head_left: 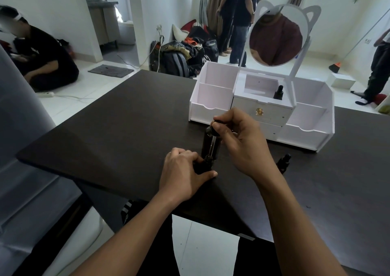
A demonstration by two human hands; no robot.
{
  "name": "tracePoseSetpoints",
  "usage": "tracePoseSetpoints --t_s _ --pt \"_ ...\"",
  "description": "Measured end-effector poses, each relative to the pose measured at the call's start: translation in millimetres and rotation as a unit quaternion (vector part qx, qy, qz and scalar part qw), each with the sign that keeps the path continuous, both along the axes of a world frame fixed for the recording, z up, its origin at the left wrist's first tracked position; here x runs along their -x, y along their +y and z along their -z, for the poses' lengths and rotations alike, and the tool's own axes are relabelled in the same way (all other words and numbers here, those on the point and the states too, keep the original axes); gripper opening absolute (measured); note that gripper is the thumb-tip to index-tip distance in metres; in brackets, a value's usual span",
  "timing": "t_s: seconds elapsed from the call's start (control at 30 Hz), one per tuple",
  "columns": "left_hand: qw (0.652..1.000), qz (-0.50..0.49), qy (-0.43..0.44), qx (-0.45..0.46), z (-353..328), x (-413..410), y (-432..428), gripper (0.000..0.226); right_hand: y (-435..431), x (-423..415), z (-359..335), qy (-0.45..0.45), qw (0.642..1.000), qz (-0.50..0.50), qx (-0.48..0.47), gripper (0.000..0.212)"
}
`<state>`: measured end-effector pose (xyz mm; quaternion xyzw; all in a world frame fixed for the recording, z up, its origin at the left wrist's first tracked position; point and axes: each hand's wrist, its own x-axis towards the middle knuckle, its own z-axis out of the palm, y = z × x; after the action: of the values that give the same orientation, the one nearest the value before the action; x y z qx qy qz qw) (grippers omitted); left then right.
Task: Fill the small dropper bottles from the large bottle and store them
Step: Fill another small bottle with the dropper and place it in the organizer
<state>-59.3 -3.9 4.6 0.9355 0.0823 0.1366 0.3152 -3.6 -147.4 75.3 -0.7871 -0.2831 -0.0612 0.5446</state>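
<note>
Where the bottles stand: a dark tabletop, with two bare forearms reaching in over its near edge.
Organizer: a white vanity organizer sits at the tabletop's far right, with open side compartments and a gold-knobbed drawer in the middle.
Mirror: a round, cat-eared mirror rises above the organizer's centre.
Right hand: the right hand pinches the top of a dropper between thumb and curled fingers.
Left hand: the left hand wraps its fingers around a small dropper bottle, upright on the tabletop.
Large bottle: the dark large bottle stands just behind the held one.
Dropper: its glass pipette points down, tip at the held bottle's neck.
Stored bottle: a capped stored bottle stands in the organizer's top centre compartment.
Waiting bottle: a capped waiting bottle stands on the tabletop, just beside the right wrist.
</note>
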Motion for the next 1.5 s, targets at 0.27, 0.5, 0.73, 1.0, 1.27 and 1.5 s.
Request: tracePoseSetpoints --t_s 0.27,0.5,0.73,1.0,1.27,1.5 --pt "1.000 -0.004 0.005 -0.009 3.0 -2.1 0.8 0.044 -0.6 -0.4 -0.1 -0.005 1.000 0.008 -0.004 0.007" --pt "1.000 -0.008 0.005 -0.015 5.2 -3.5 1.7 0.043 0.3 0.2 -1.1 -0.003 1.000 -0.002 -0.007 0.026" --pt "1.000 -0.005 -0.005 -0.011 5.3 -3.1 1.4 0.042 -1.0 0.8 0.0 -0.002 1.000 0.007 -0.003 0.015" --pt "1.000 -0.004 -0.013 0.000 8.3 -4.3 2.0 0.040 -1.6 3.5 -7.8 -0.017 0.999 0.006 -0.035 0.028" --pt "1.000 0.000 -0.001 0.005 4.2 -3.6 1.9 0.044 -4.3 -9.0 -40.8 -0.106 0.985 0.079 -0.109 0.016" --pt "1.000 0.002 -0.009 0.007 2.3 -2.6 0.7 0.044 2.0 -18.6 -40.7 -0.134 0.977 0.106 -0.130 0.015"
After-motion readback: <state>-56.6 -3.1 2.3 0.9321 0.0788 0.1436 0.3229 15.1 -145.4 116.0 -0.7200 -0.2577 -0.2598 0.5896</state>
